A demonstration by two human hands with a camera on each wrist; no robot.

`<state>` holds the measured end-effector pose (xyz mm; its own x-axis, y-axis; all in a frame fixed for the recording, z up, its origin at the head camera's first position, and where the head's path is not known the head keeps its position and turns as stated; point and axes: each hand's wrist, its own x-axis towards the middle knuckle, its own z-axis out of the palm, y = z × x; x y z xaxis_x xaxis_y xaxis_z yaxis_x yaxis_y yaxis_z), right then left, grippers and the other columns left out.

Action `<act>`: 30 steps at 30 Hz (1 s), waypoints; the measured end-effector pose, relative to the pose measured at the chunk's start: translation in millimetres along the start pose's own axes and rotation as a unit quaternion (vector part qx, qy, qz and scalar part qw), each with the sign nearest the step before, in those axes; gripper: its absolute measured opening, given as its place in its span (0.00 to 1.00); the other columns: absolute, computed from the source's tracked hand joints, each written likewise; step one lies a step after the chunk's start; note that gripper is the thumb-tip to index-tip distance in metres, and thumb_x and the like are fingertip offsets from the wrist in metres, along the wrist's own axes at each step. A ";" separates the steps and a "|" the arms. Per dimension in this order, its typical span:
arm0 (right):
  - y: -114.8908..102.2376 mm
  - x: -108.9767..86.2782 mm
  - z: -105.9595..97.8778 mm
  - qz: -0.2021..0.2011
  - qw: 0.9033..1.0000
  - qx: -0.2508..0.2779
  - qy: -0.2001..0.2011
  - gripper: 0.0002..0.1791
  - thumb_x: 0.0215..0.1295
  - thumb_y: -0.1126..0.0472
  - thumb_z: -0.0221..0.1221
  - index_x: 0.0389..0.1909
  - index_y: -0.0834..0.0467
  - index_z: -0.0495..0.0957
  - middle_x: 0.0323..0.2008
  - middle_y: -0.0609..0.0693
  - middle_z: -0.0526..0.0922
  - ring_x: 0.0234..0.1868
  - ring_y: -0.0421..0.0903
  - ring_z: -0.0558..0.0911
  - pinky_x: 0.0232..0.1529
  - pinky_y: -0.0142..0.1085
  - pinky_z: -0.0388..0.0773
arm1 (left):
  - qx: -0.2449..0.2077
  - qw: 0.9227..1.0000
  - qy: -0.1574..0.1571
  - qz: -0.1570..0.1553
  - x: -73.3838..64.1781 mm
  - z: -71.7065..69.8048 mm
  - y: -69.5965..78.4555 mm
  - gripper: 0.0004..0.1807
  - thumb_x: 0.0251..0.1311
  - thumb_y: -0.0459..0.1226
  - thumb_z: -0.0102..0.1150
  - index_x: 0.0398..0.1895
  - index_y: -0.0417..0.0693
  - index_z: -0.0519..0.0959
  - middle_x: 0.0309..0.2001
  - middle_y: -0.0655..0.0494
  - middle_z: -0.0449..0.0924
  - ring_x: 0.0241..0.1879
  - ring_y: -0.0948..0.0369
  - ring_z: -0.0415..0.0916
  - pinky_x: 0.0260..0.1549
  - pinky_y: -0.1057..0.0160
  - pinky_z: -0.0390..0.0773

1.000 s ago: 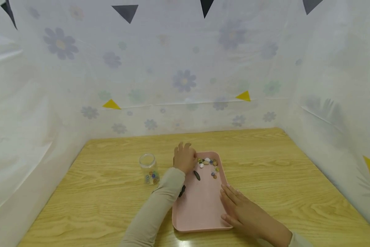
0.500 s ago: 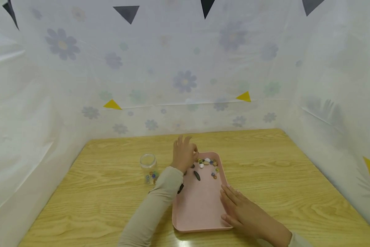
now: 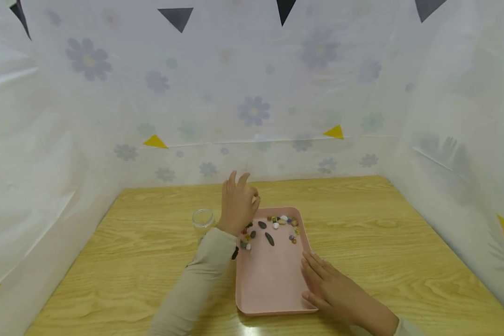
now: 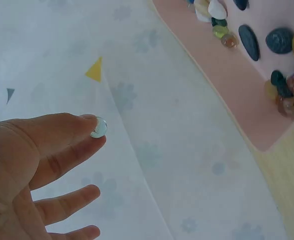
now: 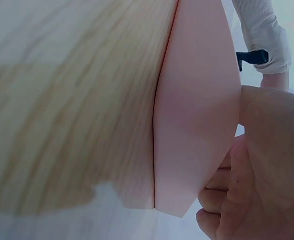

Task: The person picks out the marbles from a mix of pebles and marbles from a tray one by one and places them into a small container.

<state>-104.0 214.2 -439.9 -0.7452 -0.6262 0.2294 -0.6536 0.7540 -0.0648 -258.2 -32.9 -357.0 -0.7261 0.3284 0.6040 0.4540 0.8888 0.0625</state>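
Note:
A clear glass marble (image 4: pixel 100 128) is pinched between the thumb and index finger of my left hand (image 3: pixel 237 207), whose other fingers are spread. That hand hovers over the far left corner of the pink tray (image 3: pixel 273 284), just right of the clear jar (image 3: pixel 203 218). My forearm partly hides the jar, including its contents. Along the tray's right rim rests my right hand (image 3: pixel 337 289), fingers fairly straight and thumb over the near part of the rim. Dark flat stones (image 3: pixel 269 239) lie in the tray's far half.
Coloured pebbles and marbles cluster at the tray's far right, among them a white pebble (image 3: pixel 275 226). More small stones (image 3: pixel 248 246) sit by its left wall, partly behind my sleeve. White flowered cloth (image 3: pixel 252 154) encloses the wooden table (image 3: pixel 382 233) at the back and sides.
My left hand has risen from the tray's far left part and moved left, toward the jar. Stones it covered now show. The right hand stays on the rim.

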 end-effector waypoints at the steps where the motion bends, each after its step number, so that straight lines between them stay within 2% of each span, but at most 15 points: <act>1: -0.1 0.1 0.3 0.001 1.000 0.001 -0.002 0.35 0.72 0.43 0.48 0.65 0.69 0.66 0.69 0.65 0.62 0.68 0.60 0.64 0.67 0.22 0.24 | -0.001 1.000 0.003 0.000 -0.8 -3.7 -3.1 0.05 0.56 0.43 0.68 0.30 0.52 0.87 0.61 0.46 0.72 0.65 0.39 0.60 0.59 0.40 0.66; 4: -0.9 0.5 0.8 0.002 1.000 0.001 -0.006 0.35 0.72 0.43 0.47 0.65 0.69 0.66 0.68 0.65 0.62 0.68 0.60 0.64 0.66 0.22 0.23 | -0.008 1.000 0.018 0.002 -5.3 -14.9 -13.2 0.06 0.55 0.42 0.68 0.29 0.50 0.87 0.61 0.44 0.72 0.65 0.38 0.60 0.59 0.39 0.66; 8: -1.0 0.6 0.9 0.000 1.000 -0.003 -0.002 0.35 0.72 0.43 0.48 0.64 0.69 0.67 0.68 0.65 0.63 0.67 0.60 0.65 0.67 0.21 0.23 | -0.040 0.999 0.031 0.006 -12.7 -29.2 -27.1 0.06 0.55 0.41 0.68 0.30 0.49 0.87 0.60 0.41 0.73 0.64 0.36 0.61 0.57 0.37 0.66; 14: 0.2 0.7 1.0 -0.003 1.000 -0.007 0.003 0.35 0.72 0.43 0.48 0.64 0.69 0.67 0.68 0.65 0.63 0.67 0.60 0.65 0.67 0.22 0.24 | -0.076 0.997 0.021 0.002 -23.7 -45.8 -50.7 0.06 0.54 0.40 0.69 0.30 0.48 0.87 0.60 0.39 0.73 0.62 0.35 0.63 0.56 0.34 0.67; 21: 0.1 1.7 0.6 -0.003 1.000 -0.005 -0.001 0.35 0.72 0.43 0.48 0.65 0.69 0.66 0.68 0.64 0.63 0.68 0.60 0.65 0.67 0.22 0.25 | -0.052 0.998 0.018 -0.012 -46.4 -58.0 -76.6 0.07 0.52 0.39 0.71 0.31 0.46 0.86 0.60 0.37 0.72 0.63 0.34 0.61 0.57 0.33 0.65; 26: 0.2 0.9 1.6 -0.008 1.000 -0.013 0.003 0.35 0.72 0.43 0.48 0.63 0.70 0.68 0.67 0.65 0.65 0.67 0.60 0.66 0.67 0.22 0.23 | -0.032 0.999 0.018 -0.006 -62.7 -60.0 -86.8 0.07 0.49 0.38 0.73 0.29 0.45 0.86 0.57 0.37 0.74 0.61 0.32 0.63 0.53 0.32 0.68; 30: 0.9 0.7 0.9 -0.011 1.000 -0.019 0.009 0.35 0.71 0.43 0.49 0.63 0.70 0.68 0.66 0.66 0.65 0.66 0.61 0.67 0.68 0.22 0.23 | -0.032 0.999 0.015 -0.008 -70.2 -59.9 -92.7 0.07 0.48 0.37 0.74 0.28 0.44 0.86 0.57 0.37 0.74 0.61 0.32 0.64 0.53 0.32 0.68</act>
<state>-105.2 214.3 -440.7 -0.7284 -0.6389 0.2475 -0.6636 0.7477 -0.0227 -218.4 -157.5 -357.7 -0.7189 0.3031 0.6255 0.4745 0.8716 0.1230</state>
